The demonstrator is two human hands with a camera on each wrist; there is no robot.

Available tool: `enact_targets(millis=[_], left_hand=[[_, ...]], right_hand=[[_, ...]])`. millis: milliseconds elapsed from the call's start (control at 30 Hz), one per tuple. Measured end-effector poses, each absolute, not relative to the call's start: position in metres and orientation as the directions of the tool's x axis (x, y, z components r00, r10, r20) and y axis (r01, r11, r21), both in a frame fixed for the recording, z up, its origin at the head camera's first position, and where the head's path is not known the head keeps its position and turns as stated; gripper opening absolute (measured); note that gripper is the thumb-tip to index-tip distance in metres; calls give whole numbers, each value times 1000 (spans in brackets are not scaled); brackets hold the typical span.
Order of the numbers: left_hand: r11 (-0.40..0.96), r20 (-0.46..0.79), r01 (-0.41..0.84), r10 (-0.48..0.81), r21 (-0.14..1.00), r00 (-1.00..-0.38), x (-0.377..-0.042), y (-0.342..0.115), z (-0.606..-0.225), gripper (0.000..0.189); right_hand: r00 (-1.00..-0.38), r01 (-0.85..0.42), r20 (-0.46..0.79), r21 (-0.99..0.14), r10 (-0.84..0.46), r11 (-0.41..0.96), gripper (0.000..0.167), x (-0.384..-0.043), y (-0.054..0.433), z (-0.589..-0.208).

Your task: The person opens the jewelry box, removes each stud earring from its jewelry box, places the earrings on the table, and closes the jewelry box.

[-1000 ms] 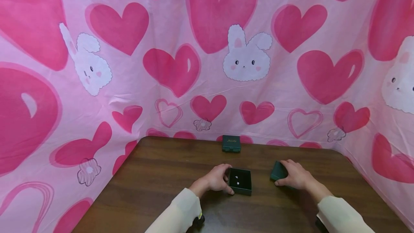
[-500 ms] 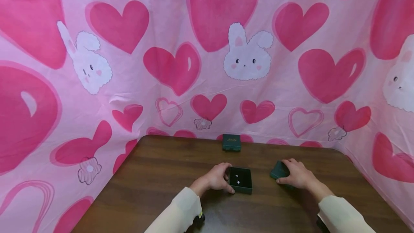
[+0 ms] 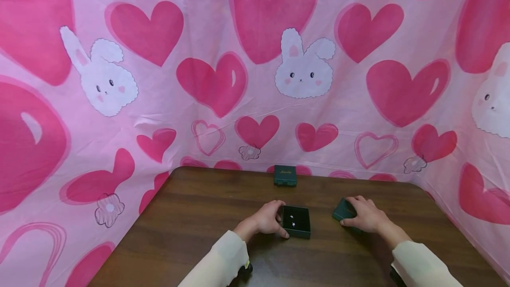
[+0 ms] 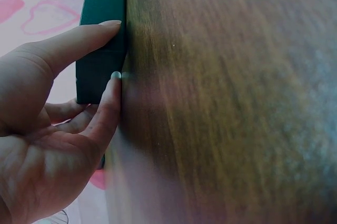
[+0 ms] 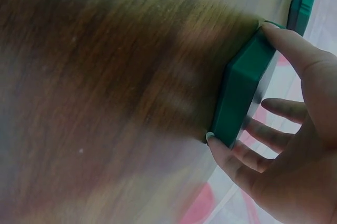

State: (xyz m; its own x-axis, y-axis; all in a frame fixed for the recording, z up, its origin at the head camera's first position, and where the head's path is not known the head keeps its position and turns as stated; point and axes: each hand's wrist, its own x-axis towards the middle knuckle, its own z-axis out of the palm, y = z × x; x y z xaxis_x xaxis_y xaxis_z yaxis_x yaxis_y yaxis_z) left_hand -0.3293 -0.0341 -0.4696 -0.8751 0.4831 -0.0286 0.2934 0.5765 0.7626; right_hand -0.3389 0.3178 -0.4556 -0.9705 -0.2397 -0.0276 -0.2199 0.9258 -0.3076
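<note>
In the head view a dark green jewelry box base (image 3: 298,234) sits on the wooden table. Its black insert (image 3: 299,216) carries two small silver star-like earrings (image 3: 293,224). From the left side my left hand (image 3: 264,219) grips the base; in the left wrist view the thumb (image 4: 87,39) lies along one green wall (image 4: 102,6). My right hand (image 3: 365,215) holds a green box lid (image 3: 342,210) to the right of the base, resting on the table. The right wrist view shows thumb and fingers at opposite ends of the lid (image 5: 239,84). The palm partly hides it in the head view.
A second green box (image 3: 285,176), closed and with gold lettering, stands at the table's far edge. A pink cloth (image 3: 215,136) printed with hearts and rabbits hangs behind and at the sides of the brown table (image 3: 191,207).
Both hands, the base and the lid hold almost the same places. The head view tilts very slightly, and the left cloth wall shifts a little.
</note>
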Motion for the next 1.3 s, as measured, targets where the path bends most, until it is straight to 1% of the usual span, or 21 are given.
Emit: enact_targets(millis=[200,433,700,967,1133,1300], left_hand=[[579,-36,284,478,764,-878,-329,-34,-468,75],[589,-36,289,477,755,-878,-330,-34,-469,77],[589,-41,288,481,755,-876,-330,-34,-468,75],[587,-32,299,485,752,-874,-330,-34,-467,74],[589,-34,294,481,753,-876,-330,-34,-467,75],[595,-42,283,473,753,-880,-328,-33,-467,77]], right_hand=[[-970,-223,-26,-293,-241,930,87,-337,316,-455],[-967,-249,18,-282,-255,926,79,-335,312,-453],[-965,-260,29,-260,-261,930,76,-334,310,-452],[-952,-305,68,-234,-297,923,64,-332,305,-449],[-944,-331,86,-241,-320,912,56,-330,299,-449],[-939,-343,88,-252,-332,905,53,-328,293,-449]])
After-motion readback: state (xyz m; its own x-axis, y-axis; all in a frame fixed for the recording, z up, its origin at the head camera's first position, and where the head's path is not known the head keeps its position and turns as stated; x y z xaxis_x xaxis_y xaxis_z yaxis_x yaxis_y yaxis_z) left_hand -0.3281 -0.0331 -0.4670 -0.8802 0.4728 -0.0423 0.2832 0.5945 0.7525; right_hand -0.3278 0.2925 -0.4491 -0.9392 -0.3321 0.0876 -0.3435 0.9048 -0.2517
